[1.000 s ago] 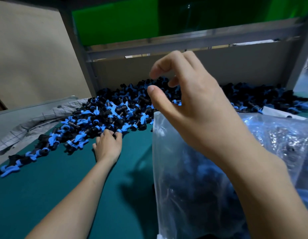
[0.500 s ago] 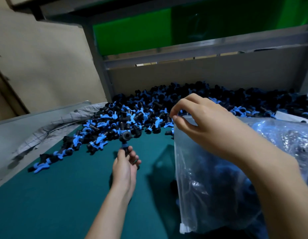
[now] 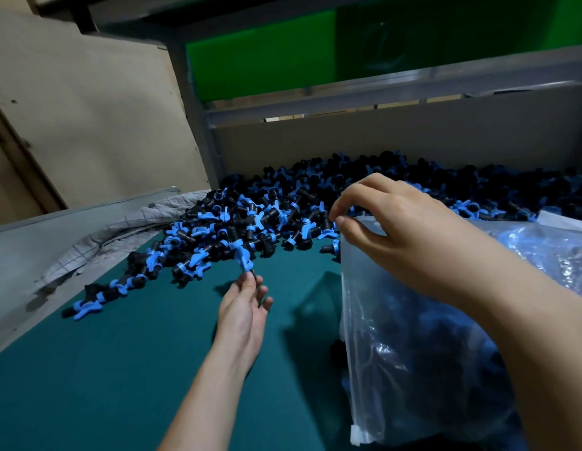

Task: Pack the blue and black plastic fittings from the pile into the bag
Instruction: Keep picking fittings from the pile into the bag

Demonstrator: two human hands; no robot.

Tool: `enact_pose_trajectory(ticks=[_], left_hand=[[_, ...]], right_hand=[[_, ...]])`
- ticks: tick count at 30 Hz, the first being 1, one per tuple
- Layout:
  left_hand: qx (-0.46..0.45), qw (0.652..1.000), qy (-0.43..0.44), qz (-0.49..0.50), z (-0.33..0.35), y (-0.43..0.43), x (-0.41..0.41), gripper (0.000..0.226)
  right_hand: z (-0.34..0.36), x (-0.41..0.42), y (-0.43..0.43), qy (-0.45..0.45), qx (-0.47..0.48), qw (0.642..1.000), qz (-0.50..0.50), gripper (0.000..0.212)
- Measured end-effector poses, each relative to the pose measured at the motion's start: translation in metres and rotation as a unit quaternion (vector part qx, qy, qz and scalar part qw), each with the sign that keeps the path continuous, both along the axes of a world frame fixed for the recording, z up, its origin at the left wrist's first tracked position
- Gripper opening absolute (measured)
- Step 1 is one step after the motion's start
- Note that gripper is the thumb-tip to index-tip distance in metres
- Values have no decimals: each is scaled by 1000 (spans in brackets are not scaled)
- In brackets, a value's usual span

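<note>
Blue-winged and black, one fitting (image 3: 243, 261) stands in the grip of the left hand (image 3: 242, 315), fingertips clamped on its dark stem. It is just clear of the pile (image 3: 250, 219) beyond the grip on the green tabletop (image 3: 104, 369). A second ago that hand lay knuckles-up against the pile's edge. Right of this grip, the right hand (image 3: 403, 236) pinches the clear bag (image 3: 413, 336) by its top rim, where its fingers earlier hovered apart. The dim contents are probably more fittings.

The clear zip bag (image 3: 397, 320) is thin, glossy, crinkled plastic. The blue and black fittings (image 3: 267, 216) look like smooth, dull plastic. The teal tabletop (image 3: 88, 385) is matt, and the grey quilted cloth (image 3: 127, 229) looks soft.
</note>
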State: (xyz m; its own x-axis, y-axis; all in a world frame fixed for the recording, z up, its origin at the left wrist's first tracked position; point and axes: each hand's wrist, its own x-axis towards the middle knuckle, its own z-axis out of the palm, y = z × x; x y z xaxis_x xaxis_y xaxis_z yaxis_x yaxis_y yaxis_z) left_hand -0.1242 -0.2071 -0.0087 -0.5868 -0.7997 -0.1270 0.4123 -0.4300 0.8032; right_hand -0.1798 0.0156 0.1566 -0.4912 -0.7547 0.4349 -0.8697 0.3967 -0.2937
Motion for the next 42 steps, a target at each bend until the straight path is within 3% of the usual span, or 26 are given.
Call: enact_pose_trajectory(ticks=[4,9,15,21,31,36,39,42], left_hand=[[-134,989,-59,28,-5,4,-2,6],[-356,917,-164,77,-10,15,-2,15],[-416,875,-222,110,-11,23,-1,20],[-500,831,-207,129,-10,24,-5,25],[-488,840,-210,112,-12,22,-7,23],[-425,883,-188,65,-11,21,-9,12],[-391,905,-160,36,-10,20,-9,2],[-382,910,-157,15,-9,22,-7,9]], right_hand=[[1,0,0,0,-5,1000,1,30],[4,-2,4,-1,-18,1000,0,30],[4,-4,7,-3,-16,1000,-5,31],[3,-7,5,-14,3,1000,-13,27],[1,-9,7,1,1,1000,0,27],[-2,-12,4,20,35,999,-5,59],[-2,-11,3,26,41,999,-1,57],[-1,-9,3,16,51,999,9,49]])
